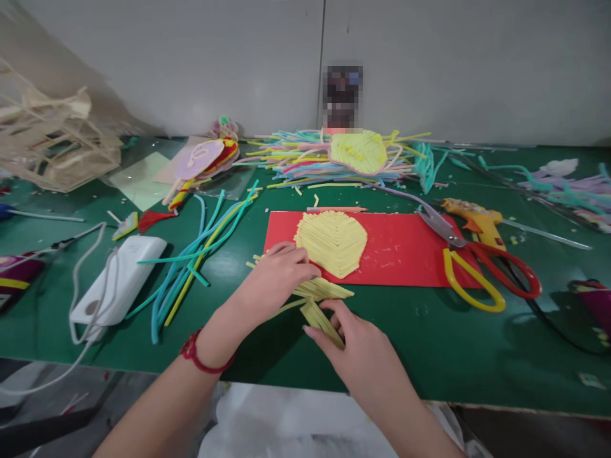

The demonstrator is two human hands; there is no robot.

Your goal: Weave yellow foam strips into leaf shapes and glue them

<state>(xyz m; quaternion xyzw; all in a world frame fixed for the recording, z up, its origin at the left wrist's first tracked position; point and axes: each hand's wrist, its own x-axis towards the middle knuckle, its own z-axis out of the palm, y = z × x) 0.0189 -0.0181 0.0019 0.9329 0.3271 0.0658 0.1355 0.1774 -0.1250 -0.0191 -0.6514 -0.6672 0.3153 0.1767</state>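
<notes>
My right hand (pixel 356 337) pinches a flat bundle of yellow pipe cleaners (pixel 322 323) between thumb and fingers, just off the front edge of the red sheet. Bent over more yellow pipe cleaners (pixel 331 290) is my left hand (pixel 277 280), fingers curled and closed; strip ends stick out on both sides of it, and its exact grip is partly hidden. On the red sheet (pixel 401 254), right behind my left fingertips, lies a pale yellow leaf-shaped piece (pixel 334 243) made of slanting strips with a middle seam.
Red-and-yellow-handled scissors (pixel 458 240) rest across the sheet's right end, beside a yellow glue gun (pixel 477 219). Loose blue and yellow pipe cleaners (pixel 191 267) and a white power bank (pixel 119 286) with a cable lie left. A colourful pile of pipe cleaners (pixel 296 159) lines the back.
</notes>
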